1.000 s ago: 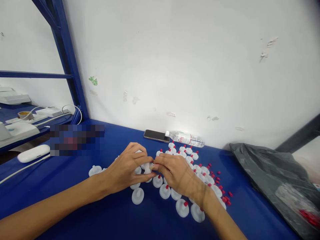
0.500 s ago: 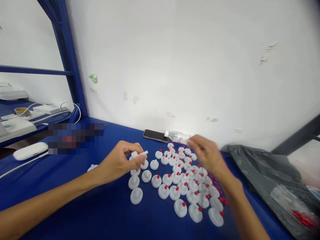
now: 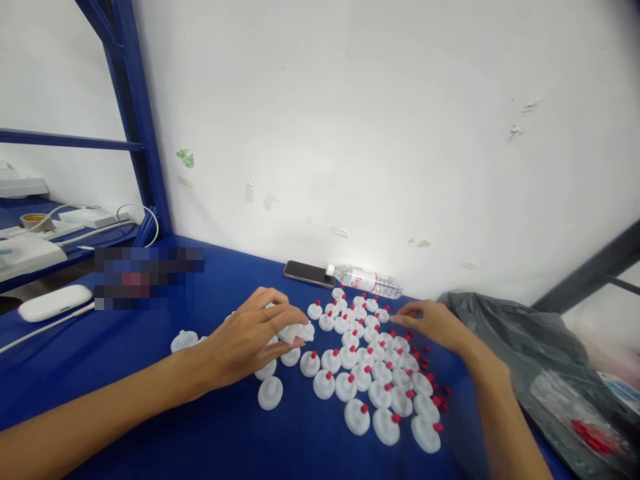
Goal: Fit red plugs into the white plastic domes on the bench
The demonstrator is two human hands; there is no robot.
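Observation:
My left hand [image 3: 260,330] curls its fingers round a white round plastic lid with a nozzle [image 3: 287,333], just against another uncapped lid [image 3: 307,331]. More plain white lids [image 3: 271,393] lie beneath and beside this hand. On the right, my right hand [image 3: 430,324] has thumb and forefinger pinched at the edge of a lid with a red tip [image 3: 383,316]; whether anything sits between them is too small to make out. Many lids with red tips [image 3: 357,417] cover the middle of the blue table [image 3: 210,437]. Loose small red caps [image 3: 440,403] lie below the right wrist.
A phone [image 3: 309,274] and a clear bottle [image 3: 365,280] lie by the wall. At right is a dark grey plastic bag [image 3: 505,347] with a clear packet of red pieces [image 3: 593,433] on it. A white device with a cable [image 3: 55,303] rests at left.
My right hand has come down from in front of the bottle to the lids. My left hand has shifted right and turned palm down over the plain lids, its white piece now partly covered.

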